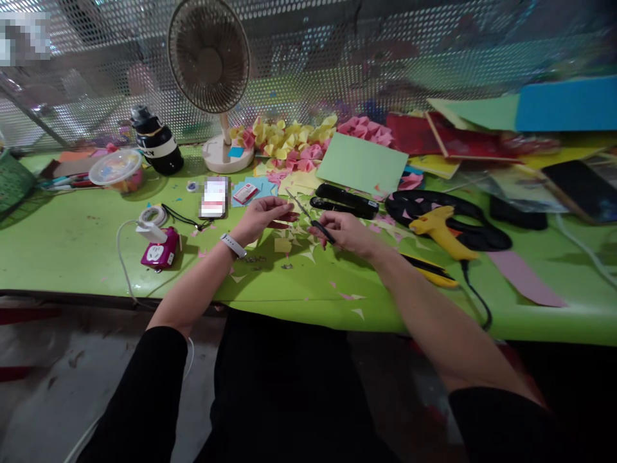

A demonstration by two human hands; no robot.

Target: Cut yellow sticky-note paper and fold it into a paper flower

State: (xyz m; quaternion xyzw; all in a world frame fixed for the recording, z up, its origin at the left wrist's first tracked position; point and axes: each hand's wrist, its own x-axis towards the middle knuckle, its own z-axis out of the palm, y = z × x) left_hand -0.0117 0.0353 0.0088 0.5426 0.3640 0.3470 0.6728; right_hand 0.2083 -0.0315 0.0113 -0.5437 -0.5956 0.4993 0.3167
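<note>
Black-handled scissors (318, 226) are gripped in my right hand (341, 230), their thin blades pointing up and left toward my other hand. My left hand (265, 217), with a white band at its wrist, has its fingers pinched together near the blade tips. Whatever sits between those fingers is too small to make out. Beneath both hands lie yellow and pink paper scraps (308, 254) and a small yellow paper square (283, 245). A black stapler (344, 202) lies just beyond my right hand. Small metal bits (253, 260) are scattered below my left hand.
Behind stand a fan (209, 64), a black bottle (159, 145) and folded paper pieces (294, 145). A phone (213, 197) and purple power adapter (161, 249) lie left. Right are a yellow glue gun (441, 228), a yellow-and-black tool (429, 270) and green paper (364, 162).
</note>
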